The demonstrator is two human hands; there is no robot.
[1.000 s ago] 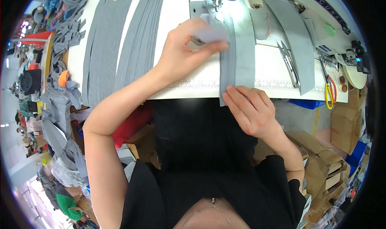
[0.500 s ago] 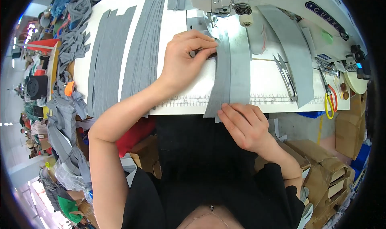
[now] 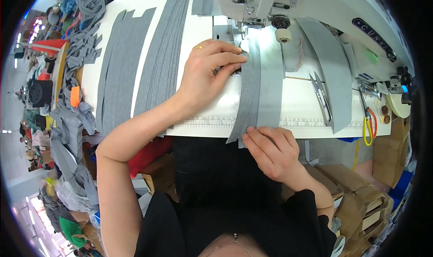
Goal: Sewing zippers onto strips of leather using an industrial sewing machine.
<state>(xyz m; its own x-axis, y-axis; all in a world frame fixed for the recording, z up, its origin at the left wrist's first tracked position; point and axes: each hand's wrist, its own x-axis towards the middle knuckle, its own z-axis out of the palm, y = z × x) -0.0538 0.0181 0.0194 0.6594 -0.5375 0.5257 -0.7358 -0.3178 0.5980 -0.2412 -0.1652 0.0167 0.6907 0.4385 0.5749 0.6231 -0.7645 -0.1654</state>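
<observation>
Two long grey pieces lie lengthwise under the sewing machine's needle area [image 3: 242,29]: a darker fabric strip [image 3: 246,94] on the left, overlapping a wider, paler fabric strip [image 3: 270,90]. My left hand [image 3: 203,72] pinches the darker strip's left edge, close in front of the presser foot. At the table's front edge, my right hand [image 3: 275,153] grips the lower end of the paler strip between thumb and fingers, partly hidden. There the darker strip's loose end splays out to the left, past the edge.
Stacks of grey strips [image 3: 124,72] [image 3: 162,63] lie on the left of the white table [image 3: 212,126]. To the right are metal thread snips [image 3: 321,99], a curved grey panel [image 3: 331,76] and scissors with red-yellow handles [image 3: 370,126]. Cardboard boxes [image 3: 356,194] stand below.
The whole view has shifted slightly, with the table lower in it. The darker strip's lower end has drawn apart from the paler strip. Both hands keep nearly the same places on the fabric.
</observation>
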